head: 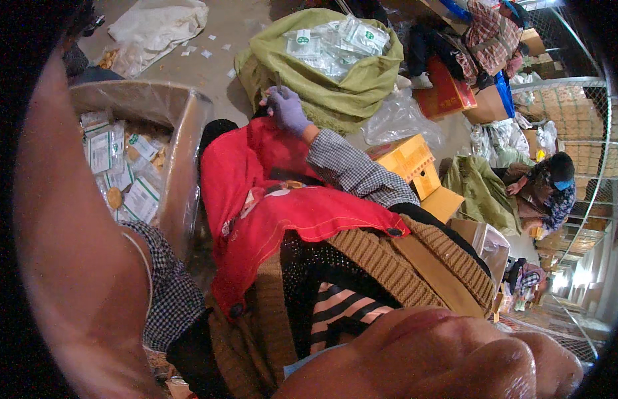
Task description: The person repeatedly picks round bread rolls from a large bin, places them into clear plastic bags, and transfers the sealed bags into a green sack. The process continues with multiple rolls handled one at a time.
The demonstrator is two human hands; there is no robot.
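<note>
My right hand (288,107), in a purple glove with bare fingertips, is over the red apron (289,209) on my lap. Its fingers are closed round a thin, dark object (278,80), too small to name. Just beyond stands an olive woven sack (319,99) with its rim rolled down, full of clear printed packets (339,45). On the left, my raised left arm (75,239) is blurred and very near the camera; its fingers cannot be made out. Beside it, a plastic-lined cardboard box (179,144) holds packets with printed labels (142,199) and brownish pieces.
A white sack (157,30) and paper scraps lie on the floor at the upper left. Yellow cartons (408,164), clear plastic (398,119) and another olive sack (483,194) are at my right. Several people sit farther off among boxes, near wire mesh racks (578,119).
</note>
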